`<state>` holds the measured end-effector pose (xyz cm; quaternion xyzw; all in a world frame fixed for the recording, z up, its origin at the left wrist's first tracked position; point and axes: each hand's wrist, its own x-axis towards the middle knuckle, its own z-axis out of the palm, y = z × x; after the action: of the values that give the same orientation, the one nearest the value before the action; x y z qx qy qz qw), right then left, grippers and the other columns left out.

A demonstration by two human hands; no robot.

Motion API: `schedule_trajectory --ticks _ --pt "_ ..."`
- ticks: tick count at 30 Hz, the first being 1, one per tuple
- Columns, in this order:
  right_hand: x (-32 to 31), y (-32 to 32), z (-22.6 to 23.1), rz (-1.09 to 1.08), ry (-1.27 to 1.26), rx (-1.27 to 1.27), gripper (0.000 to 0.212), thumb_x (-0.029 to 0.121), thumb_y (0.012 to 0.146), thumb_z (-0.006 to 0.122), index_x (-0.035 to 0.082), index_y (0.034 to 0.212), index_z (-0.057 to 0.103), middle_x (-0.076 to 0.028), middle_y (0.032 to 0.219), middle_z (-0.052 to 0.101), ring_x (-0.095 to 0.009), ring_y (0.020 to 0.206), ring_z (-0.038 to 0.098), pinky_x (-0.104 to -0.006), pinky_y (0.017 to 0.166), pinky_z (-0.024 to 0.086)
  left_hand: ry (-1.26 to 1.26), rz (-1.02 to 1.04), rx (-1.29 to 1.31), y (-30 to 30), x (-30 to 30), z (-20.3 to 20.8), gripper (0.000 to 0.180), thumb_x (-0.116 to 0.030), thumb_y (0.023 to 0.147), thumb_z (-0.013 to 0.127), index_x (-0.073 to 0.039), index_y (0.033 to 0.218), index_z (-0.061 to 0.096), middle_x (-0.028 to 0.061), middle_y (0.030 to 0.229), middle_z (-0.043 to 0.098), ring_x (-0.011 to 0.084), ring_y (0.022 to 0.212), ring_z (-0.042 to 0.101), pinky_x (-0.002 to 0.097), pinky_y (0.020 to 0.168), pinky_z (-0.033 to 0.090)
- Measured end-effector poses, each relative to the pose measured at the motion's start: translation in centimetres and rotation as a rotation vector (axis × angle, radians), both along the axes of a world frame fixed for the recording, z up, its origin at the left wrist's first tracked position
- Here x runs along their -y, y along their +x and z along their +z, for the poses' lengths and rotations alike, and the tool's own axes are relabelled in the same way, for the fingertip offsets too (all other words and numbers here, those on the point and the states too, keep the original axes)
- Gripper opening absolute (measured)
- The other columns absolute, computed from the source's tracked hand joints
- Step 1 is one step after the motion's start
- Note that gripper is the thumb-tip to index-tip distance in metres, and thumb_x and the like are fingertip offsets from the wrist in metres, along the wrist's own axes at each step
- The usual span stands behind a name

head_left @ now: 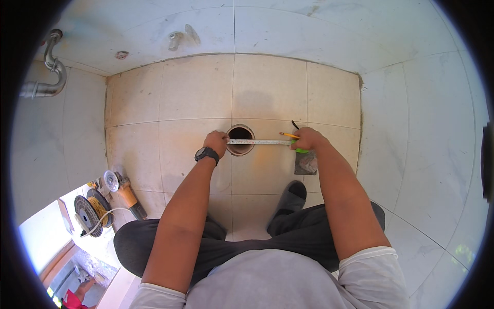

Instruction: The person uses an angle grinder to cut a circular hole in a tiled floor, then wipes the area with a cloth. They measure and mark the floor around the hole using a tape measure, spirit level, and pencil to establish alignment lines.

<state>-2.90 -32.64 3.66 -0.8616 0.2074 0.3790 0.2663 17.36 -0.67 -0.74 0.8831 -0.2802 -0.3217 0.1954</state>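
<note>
A round drain hole (240, 135) opens in the beige floor tiles. A tape measure blade (260, 142) lies stretched across it. My left hand (216, 142), with a black wristwatch above it, pins the blade's end at the hole's left rim. My right hand (307, 139) grips the green tape measure case (300, 150) to the right of the hole. That same hand also holds a yellow pencil (288, 135), its tip pointing left.
An angle grinder (123, 189) with cutting discs and a cord lies at the left near the doorway. A metal pipe (51, 72) bends along the left wall. A square floor drain cover (305, 164) sits under my right wrist. White wall tiles enclose the floor.
</note>
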Motion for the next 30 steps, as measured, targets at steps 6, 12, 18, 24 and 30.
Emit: schedule_trajectory --ticks 6,12,18,24,30 --pt "-0.3 -0.6 -1.1 0.033 -0.016 0.019 0.06 0.053 0.075 0.077 0.005 0.111 0.074 -0.021 0.106 0.073 -0.039 0.102 0.068 -0.0463 0.089 0.053 -0.009 0.031 -0.027 -0.1 -0.1 0.1 0.015 -0.018 0.094 0.068 -0.011 0.1 0.08 0.0185 0.104 0.073 0.0366 0.1 0.069 0.0457 0.09 0.055" --pt "0.7 -0.6 -0.4 -0.083 0.079 0.027 0.066 0.06 0.076 0.076 0.006 0.114 0.075 -0.02 0.11 0.073 -0.037 0.105 0.069 -0.0455 0.091 0.055 -0.05 0.055 -0.036 0.0 -0.4 -0.3 0.016 -0.019 0.093 0.069 -0.009 0.101 0.079 0.0205 0.103 0.071 0.0373 0.1 0.069 0.0452 0.092 0.054" --pt "1.2 2.1 1.3 -0.255 0.111 -0.342 0.079 0.069 0.076 0.073 -0.002 0.11 0.074 -0.017 0.097 0.071 -0.029 0.082 0.07 -0.0425 0.072 0.055 -0.044 0.053 -0.029 0.0 -0.3 -0.6 0.017 -0.019 0.094 0.069 -0.01 0.102 0.079 0.0201 0.104 0.071 0.0375 0.101 0.068 0.0452 0.093 0.054" --pt "1.2 2.1 2.4 -0.245 0.127 -0.388 0.099 0.086 0.071 0.065 -0.004 0.112 0.074 -0.02 0.102 0.072 -0.029 0.086 0.073 -0.0434 0.071 0.057 -0.049 0.074 -0.098 0.1 -0.4 -0.2 0.017 -0.02 0.094 0.069 -0.011 0.104 0.079 0.0202 0.106 0.071 0.0375 0.103 0.068 0.045 0.094 0.054" --pt "0.9 0.0 1.5 -0.159 -0.102 -0.164 0.111 0.095 0.066 0.059 -0.005 0.112 0.074 -0.025 0.106 0.072 -0.035 0.099 0.072 -0.0439 0.083 0.056 -0.03 0.08 -0.061 0.0 -0.2 -0.2 0.016 -0.018 0.094 0.068 -0.009 0.102 0.079 0.0207 0.106 0.071 0.0374 0.103 0.068 0.0452 0.094 0.054"
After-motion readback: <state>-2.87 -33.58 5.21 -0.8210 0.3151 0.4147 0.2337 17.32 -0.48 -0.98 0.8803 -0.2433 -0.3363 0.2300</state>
